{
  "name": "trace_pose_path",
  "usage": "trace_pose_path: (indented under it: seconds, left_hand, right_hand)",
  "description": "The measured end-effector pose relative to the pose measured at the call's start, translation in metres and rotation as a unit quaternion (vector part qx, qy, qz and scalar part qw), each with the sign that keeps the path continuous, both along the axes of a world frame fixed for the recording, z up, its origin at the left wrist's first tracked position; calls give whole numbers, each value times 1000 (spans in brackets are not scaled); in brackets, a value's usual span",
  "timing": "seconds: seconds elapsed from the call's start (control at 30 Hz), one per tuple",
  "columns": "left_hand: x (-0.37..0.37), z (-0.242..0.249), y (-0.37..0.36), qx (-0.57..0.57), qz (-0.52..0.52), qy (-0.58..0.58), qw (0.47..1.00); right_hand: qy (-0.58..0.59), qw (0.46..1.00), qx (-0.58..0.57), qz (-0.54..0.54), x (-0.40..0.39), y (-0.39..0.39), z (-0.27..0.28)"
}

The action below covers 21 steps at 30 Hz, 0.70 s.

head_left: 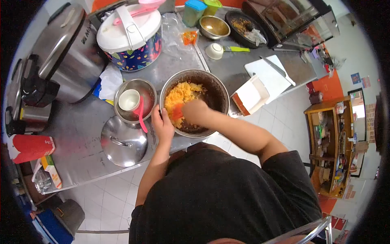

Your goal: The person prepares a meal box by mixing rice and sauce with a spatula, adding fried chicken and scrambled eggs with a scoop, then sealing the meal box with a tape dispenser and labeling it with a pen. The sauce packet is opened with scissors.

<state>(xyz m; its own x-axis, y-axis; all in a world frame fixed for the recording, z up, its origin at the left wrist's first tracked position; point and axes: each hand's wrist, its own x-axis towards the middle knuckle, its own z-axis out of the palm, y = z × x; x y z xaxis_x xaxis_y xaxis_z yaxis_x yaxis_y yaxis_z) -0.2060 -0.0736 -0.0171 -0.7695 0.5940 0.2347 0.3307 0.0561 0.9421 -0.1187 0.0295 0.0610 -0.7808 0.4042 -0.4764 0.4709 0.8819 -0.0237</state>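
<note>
Steel round bowl [215,87], left hand [163,125] gripping rim, right hand [196,112] clenched on orange spatula [177,111], crumbly yellow mash [180,94]

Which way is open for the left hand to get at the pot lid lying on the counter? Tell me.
Probably straight across: the left hand rests on the rim of the mixing bowl, and the pot lid lies right beside it, handle up, with nothing between them.

Bright, even light; perhaps slight fisheye blur.
</note>
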Motion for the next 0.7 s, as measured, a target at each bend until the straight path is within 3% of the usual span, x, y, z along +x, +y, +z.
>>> trace_pose_path:
  seconds: [0.07, 0.1, 0.13, 0.23, 0.3, 0.4, 0.47, 0.5, 0.53, 0.57, 0.6, 0.67, 0.7]
  left_hand:
    - [-1, -1, 0, 8, -17, -9, 1000]
    - [-1, 2, 0, 9, -14, -7, 1000]
    - [-1, 4, 0, 9, -12, -5, 1000]
    - [-1, 7, 0, 8, -16, 14, 1000]
    - [-1, 4, 0, 7, -12, 17, 1000]
    - [-1, 8, 0, 1, -8, 11, 1000]
    - [-1, 7, -3, -8, -9, 1, 1000]
    - [-3, 5, -3, -18, -6, -3, 1000]
    - [-3, 3, -2, -29, 0, -7, 1000]
    - [-2, 4, -1, -31, 7, -9, 999]
    - [-1, 5, 0, -34, 19, -3, 999]
    - [1, 8, -1, -39, 34, 2, 999]
    - [1, 11, -1, -31, 25, -9, 999]
  right_hand:
    - [-1, 999, -26, -33, -5, 16, 20]
    - [22, 998, 14, -60, -3, 26, 35]
    - [30, 992, 50, -114, -2, 36, 28]
    - [50, 981, 11, -187, 23, 48, -19]
    - [-13, 990, -15, -141, 27, 65, -13]
    - [-69, 988, 98, -99, 15, 70, 20]
    - [26, 979, 200, -16, 2, 61, -6]
    - [88, 974, 199, 61, 1, 43, 5]
    - [68, 976, 142, 152, 0, 31, -1]
    - [90, 979, 114, 146, 5, 7, 13]
    - [27, 985, 34, 166, 11, -13, 19]
    - [12, 985, 40, 168, 23, -27, 36]
    - [-80, 989, 22, 124, 22, -14, 37]
